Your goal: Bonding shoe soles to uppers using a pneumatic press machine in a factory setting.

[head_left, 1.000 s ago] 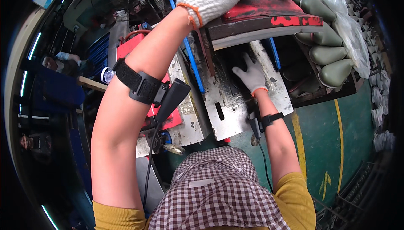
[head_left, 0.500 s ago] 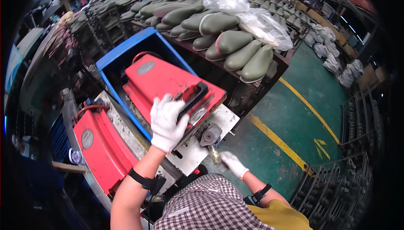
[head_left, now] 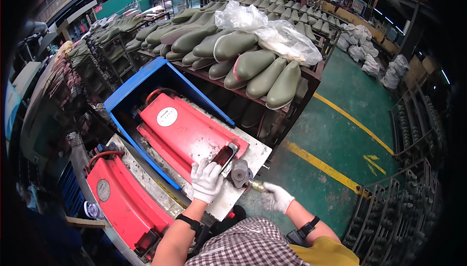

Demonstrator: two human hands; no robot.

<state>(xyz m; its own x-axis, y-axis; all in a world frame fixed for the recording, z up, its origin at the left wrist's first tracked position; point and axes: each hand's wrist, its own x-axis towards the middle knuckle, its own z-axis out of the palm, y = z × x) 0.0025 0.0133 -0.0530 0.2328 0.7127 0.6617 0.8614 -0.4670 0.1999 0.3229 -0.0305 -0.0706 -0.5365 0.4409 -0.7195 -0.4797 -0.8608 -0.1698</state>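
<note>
Left hand [head_left: 206, 180], in a white work glove, was curled over the dark handle [head_left: 224, 156] at the near end of a red press lid [head_left: 187, 130], fingers closed around it. The lid lay flat on a grey metal machine bed [head_left: 243, 178], its far end reaching into a blue bin frame [head_left: 141, 83].

Right hand [head_left: 276, 197], also white-gloved, was closed around a small brass-coloured fitting [head_left: 257, 185] at the near right corner of the bed, just beside a grey round knob [head_left: 239, 173]. How tightly it gripped could not be told.

A second red press lid [head_left: 121, 202] lay along the left edge of the bed, well apart from both hands.

Behind the bed, a rack [head_left: 311, 73] carried rows of olive-green boot forms [head_left: 262, 69], with crumpled clear plastic sheeting [head_left: 272, 35] on top. Green floor [head_left: 350, 134] with yellow lines ran to the right.
</note>
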